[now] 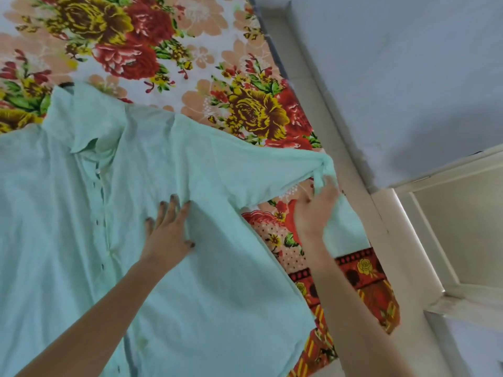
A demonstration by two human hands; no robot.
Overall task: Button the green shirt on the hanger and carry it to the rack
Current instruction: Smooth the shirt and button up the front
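I see the green shirt (81,213) flat on the floral bedsheet (190,63), left hand (168,235) open, pressing its chest, right hand (315,210) pinching the sleeve cuff far right; thin, floppy fabric, so I'd grab at the placket.

- I can read no text, label, brand, number or sign anywhere in my head view.
- The floral bedsheet (245,110) carries only a flower print, no lettering.
- The green shirt (190,268) shows no legible tag.
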